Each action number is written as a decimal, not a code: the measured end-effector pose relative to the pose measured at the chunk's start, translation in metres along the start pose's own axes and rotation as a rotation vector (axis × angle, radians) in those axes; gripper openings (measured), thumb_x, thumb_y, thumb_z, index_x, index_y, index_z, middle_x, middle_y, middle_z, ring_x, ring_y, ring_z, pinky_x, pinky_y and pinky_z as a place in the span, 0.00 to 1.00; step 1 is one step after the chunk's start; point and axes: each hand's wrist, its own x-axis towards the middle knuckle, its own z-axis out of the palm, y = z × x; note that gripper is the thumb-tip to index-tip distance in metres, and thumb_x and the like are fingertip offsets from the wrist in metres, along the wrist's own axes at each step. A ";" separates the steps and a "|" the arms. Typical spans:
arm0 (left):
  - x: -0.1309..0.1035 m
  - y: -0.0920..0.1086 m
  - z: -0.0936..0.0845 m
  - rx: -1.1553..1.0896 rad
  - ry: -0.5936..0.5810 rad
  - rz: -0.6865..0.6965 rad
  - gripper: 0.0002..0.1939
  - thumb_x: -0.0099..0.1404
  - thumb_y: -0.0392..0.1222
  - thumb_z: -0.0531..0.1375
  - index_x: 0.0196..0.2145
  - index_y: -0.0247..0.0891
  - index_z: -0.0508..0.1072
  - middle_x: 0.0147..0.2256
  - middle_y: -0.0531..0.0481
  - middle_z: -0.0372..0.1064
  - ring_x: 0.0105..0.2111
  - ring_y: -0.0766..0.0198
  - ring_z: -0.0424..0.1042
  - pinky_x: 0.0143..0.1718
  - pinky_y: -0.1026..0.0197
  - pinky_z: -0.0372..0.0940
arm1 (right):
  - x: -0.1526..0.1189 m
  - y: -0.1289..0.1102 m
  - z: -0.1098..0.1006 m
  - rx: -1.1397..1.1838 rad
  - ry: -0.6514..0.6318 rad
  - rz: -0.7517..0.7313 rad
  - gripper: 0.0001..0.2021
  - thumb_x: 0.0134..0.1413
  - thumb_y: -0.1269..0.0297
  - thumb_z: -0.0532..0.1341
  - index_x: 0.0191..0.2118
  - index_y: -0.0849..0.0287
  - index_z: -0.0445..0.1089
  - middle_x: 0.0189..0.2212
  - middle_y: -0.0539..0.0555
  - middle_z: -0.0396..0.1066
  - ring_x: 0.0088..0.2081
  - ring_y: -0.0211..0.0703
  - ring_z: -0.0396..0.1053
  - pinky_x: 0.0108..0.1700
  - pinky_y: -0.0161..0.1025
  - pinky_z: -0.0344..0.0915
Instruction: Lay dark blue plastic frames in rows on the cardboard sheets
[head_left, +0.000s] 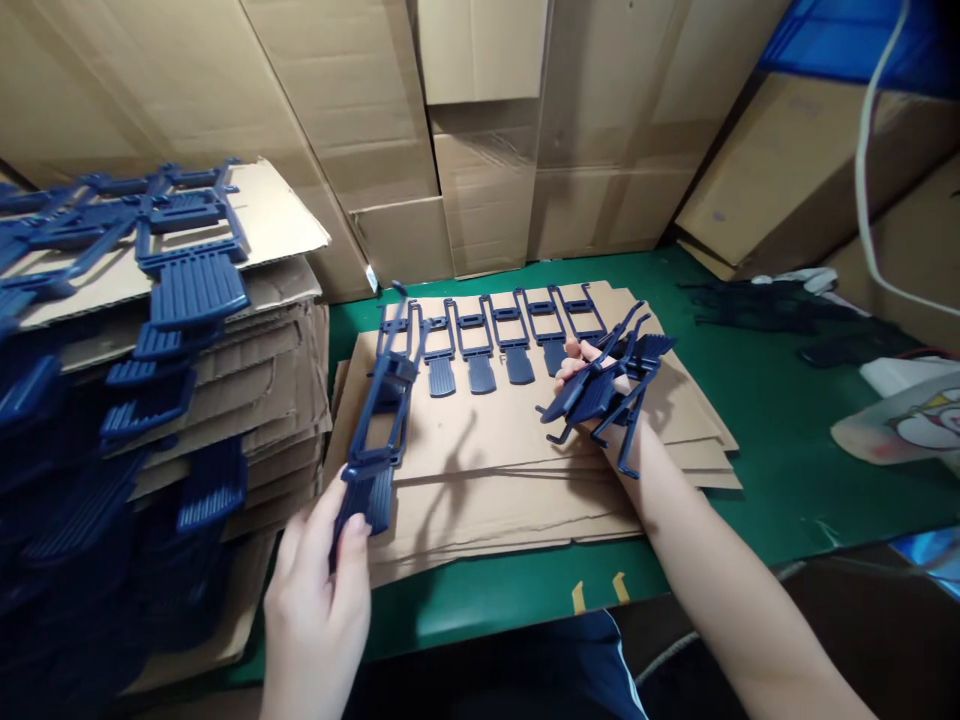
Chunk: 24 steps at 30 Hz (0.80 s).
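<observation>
Head view: green table (pixel 510 600) carries everything; tall left stack (pixel 281 220), cardboard layers with dark blue frames between and on top, stands to the left, near edge of it blurred. Lower cardboard pile (pixel 465 440) sits mid-table, a row of frames (pixel 517 363) along the far side of its top sheet, ribbed tabs pointing near, roughly even gaps, near part of the sheet bare. Left hand (pixel 319 590) is near left, thumb and fingers clamped on the tab end of a single frame (pixel 394 380), which is tilted up above the sheet, open end far. Right hand (pixel 589 360) is over the sheet's right side, fingers curled round a bunch of frames (pixel 596 395), legs sticking out several ways; exact contact is partly hidden, and I can't tell if the fingertips touch the rightmost frame in the row. Handling-wise: tab pinch on the left looks right, leaves the thin legs free. I'd keep the single frame clear of the row, since legs could hook neighbours. Keep the bunch high too; loose legs might drag the row crooked. Part one frame at a time, no yanking.
</observation>
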 end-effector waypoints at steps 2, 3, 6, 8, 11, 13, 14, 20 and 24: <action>0.001 -0.003 -0.006 0.090 0.013 0.139 0.18 0.64 0.46 0.51 0.50 0.45 0.66 0.44 0.51 0.66 0.42 0.67 0.67 0.42 0.68 0.61 | 0.002 0.003 0.000 -0.014 0.029 0.007 0.06 0.58 0.65 0.48 0.34 0.57 0.59 0.16 0.44 0.59 0.20 0.31 0.63 0.27 0.31 0.64; 0.000 -0.002 -0.007 0.116 0.000 0.202 0.17 0.64 0.44 0.51 0.50 0.46 0.66 0.44 0.52 0.66 0.43 0.68 0.67 0.42 0.69 0.61 | 0.003 0.004 0.000 -0.028 0.044 0.009 0.05 0.57 0.65 0.49 0.33 0.57 0.59 0.16 0.44 0.59 0.20 0.31 0.62 0.26 0.31 0.64; -0.007 0.003 -0.005 0.165 -0.133 0.394 0.18 0.64 0.40 0.51 0.52 0.47 0.63 0.44 0.53 0.65 0.43 0.69 0.67 0.43 0.70 0.60 | 0.006 0.007 0.001 -0.052 0.095 -0.002 0.04 0.56 0.65 0.50 0.32 0.58 0.58 0.15 0.44 0.58 0.18 0.31 0.60 0.25 0.30 0.63; -0.015 0.007 -0.002 0.185 -0.243 0.498 0.18 0.64 0.39 0.51 0.53 0.47 0.63 0.43 0.53 0.65 0.40 0.71 0.67 0.40 0.72 0.61 | 0.006 0.008 0.003 -0.041 0.130 -0.004 0.07 0.59 0.64 0.47 0.32 0.58 0.58 0.15 0.45 0.57 0.18 0.32 0.60 0.24 0.31 0.62; -0.027 0.012 0.002 0.173 -0.321 0.549 0.16 0.64 0.39 0.51 0.50 0.42 0.64 0.41 0.52 0.66 0.38 0.72 0.68 0.37 0.73 0.62 | 0.002 0.008 0.008 -0.020 0.146 -0.010 0.10 0.61 0.65 0.44 0.32 0.59 0.59 0.15 0.45 0.58 0.19 0.33 0.61 0.24 0.32 0.63; -0.032 0.014 0.003 0.089 -0.317 0.539 0.12 0.63 0.37 0.53 0.45 0.38 0.65 0.39 0.52 0.66 0.37 0.72 0.68 0.39 0.73 0.62 | -0.001 0.009 0.010 -0.012 0.131 -0.027 0.10 0.61 0.65 0.44 0.32 0.59 0.59 0.16 0.46 0.58 0.19 0.33 0.62 0.24 0.32 0.62; -0.034 0.015 0.003 0.038 -0.289 0.538 0.10 0.62 0.36 0.55 0.42 0.37 0.65 0.38 0.52 0.66 0.37 0.73 0.68 0.40 0.73 0.62 | -0.002 0.009 0.010 -0.007 0.125 -0.030 0.10 0.61 0.65 0.44 0.32 0.59 0.59 0.16 0.46 0.58 0.19 0.32 0.62 0.23 0.32 0.62; -0.028 0.018 -0.004 -0.082 -0.024 0.704 0.15 0.52 0.24 0.61 0.39 0.33 0.69 0.34 0.48 0.68 0.36 0.70 0.68 0.41 0.68 0.63 | 0.004 0.008 0.006 -0.007 0.146 0.006 0.10 0.61 0.64 0.44 0.32 0.58 0.59 0.15 0.46 0.58 0.18 0.33 0.61 0.22 0.31 0.60; -0.020 0.013 -0.004 -0.054 0.023 0.789 0.27 0.49 0.20 0.62 0.47 0.34 0.68 0.41 0.44 0.68 0.42 0.63 0.67 0.44 0.61 0.63 | 0.007 0.007 0.001 -0.031 0.124 0.019 0.07 0.58 0.65 0.46 0.33 0.58 0.58 0.14 0.45 0.57 0.18 0.33 0.61 0.25 0.32 0.63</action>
